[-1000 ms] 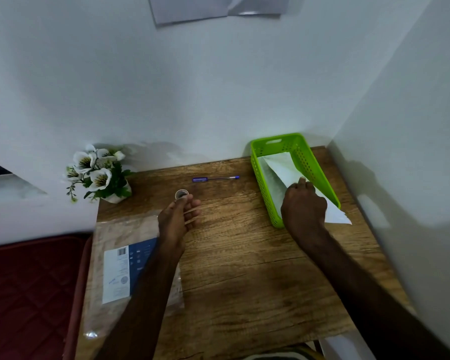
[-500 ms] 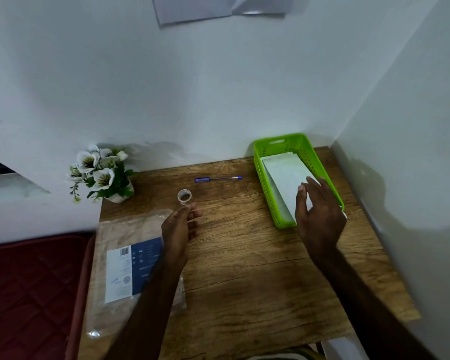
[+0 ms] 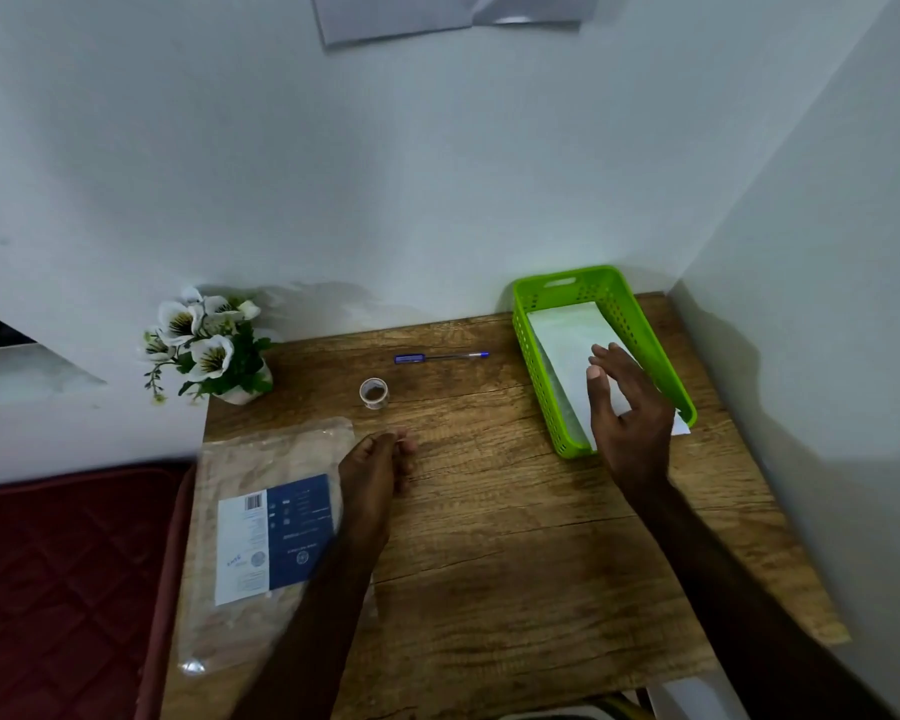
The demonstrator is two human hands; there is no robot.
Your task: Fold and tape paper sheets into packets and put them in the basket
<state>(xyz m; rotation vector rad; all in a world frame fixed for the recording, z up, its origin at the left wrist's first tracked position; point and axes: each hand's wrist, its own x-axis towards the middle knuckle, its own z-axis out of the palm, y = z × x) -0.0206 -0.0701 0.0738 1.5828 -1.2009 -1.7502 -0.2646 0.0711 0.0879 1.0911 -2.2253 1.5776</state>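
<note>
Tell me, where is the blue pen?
The blue pen lies at the back of the wooden table, between the flower pot and the green basket, behind the tape roll.

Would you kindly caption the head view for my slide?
Right hand hovers open over folded paper packet in green basket.

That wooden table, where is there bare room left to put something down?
The table is barest in its near middle, between the plastic bag on the left and the right forearm. A smaller patch lies between the tape roll and the green basket. The back edge is crowded: flower pot, pen, basket.
</note>
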